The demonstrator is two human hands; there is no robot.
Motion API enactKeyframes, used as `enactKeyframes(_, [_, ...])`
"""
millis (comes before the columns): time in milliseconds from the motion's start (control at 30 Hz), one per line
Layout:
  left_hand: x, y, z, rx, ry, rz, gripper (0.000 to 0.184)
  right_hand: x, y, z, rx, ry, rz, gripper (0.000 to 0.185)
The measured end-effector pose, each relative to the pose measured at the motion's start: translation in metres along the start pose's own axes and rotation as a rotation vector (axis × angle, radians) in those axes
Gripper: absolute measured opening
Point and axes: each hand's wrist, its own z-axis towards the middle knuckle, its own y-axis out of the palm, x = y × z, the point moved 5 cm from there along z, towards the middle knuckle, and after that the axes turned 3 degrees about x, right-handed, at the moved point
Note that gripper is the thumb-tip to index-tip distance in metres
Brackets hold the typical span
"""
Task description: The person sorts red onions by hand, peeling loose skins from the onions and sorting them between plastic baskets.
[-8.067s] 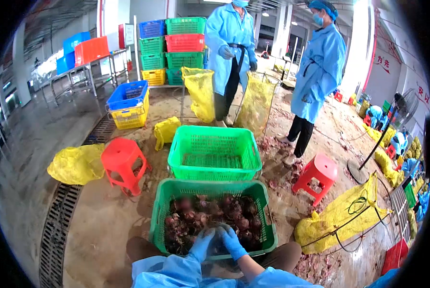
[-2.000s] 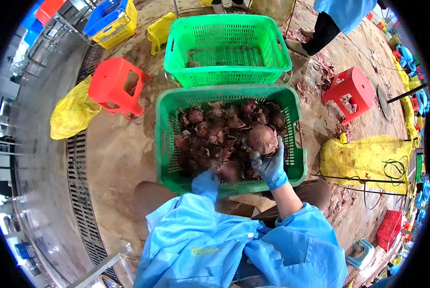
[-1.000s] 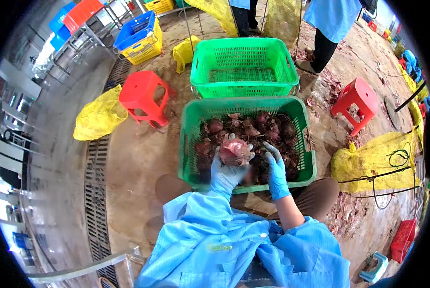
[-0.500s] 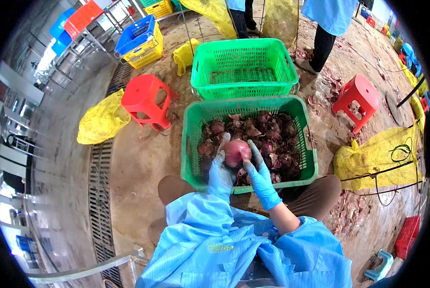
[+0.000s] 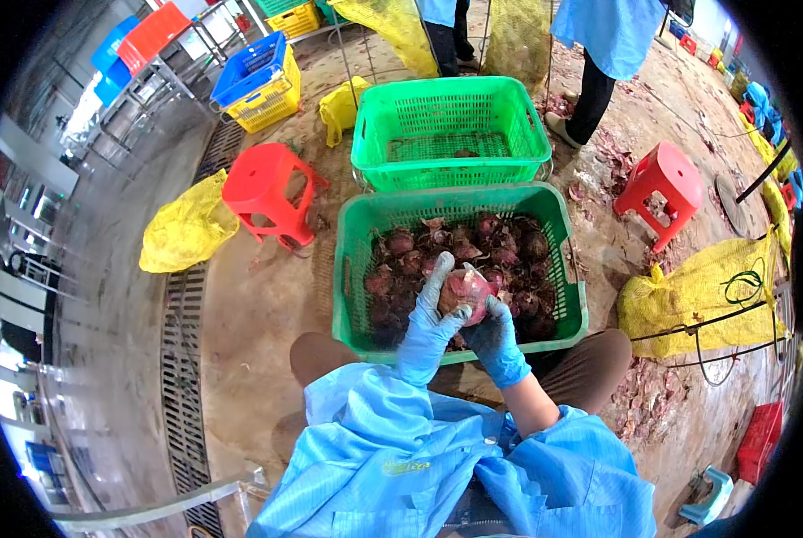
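Observation:
Both hands wear blue gloves and meet over the near part of a dark green crate (image 5: 352, 269). My left hand (image 5: 430, 325) is wrapped round the left side of a reddish-purple onion (image 5: 466, 294). From the lower right, my right hand (image 5: 494, 339) grips the same onion, its fingers bent and partly hidden. Several dark onions with loose, dry skins (image 5: 401, 242) lie in the crate below and beyond my hands. Directly behind it stands a bright green crate (image 5: 451, 170) with a small dark piece on its floor.
Red stools stand at left (image 5: 263, 179) and right (image 5: 666, 184). Yellow mesh bags lie at left (image 5: 182, 224) and right (image 5: 688, 296). A blue basket (image 5: 254, 63) sits in a yellow one. Two people stand beyond the crates. A floor drain (image 5: 185, 359) runs along the left.
Since half a second ago, the onion has turned and shifted slightly right and down between my hands. My right fingers have curled in more. A small dark piece now shows in the bright green crate.

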Motion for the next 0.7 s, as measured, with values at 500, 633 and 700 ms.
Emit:
enactKeyframes(500, [0.004,0.013,-0.003,0.071,0.415,0.869,0.078,0.001,-0.004,0.004,0.049,-0.058,0.049,0.068])
enactKeyframes(633, [-0.016,0.01,-0.002,-0.004,0.231,0.599,0.075,-0.036,-0.032,0.002,0.114,-0.161,0.156,0.054])
enactKeyframes(700, [-0.024,0.0,-0.002,0.072,0.047,0.512,0.07,-0.109,-0.035,-0.014,0.132,-0.406,0.135,0.046])
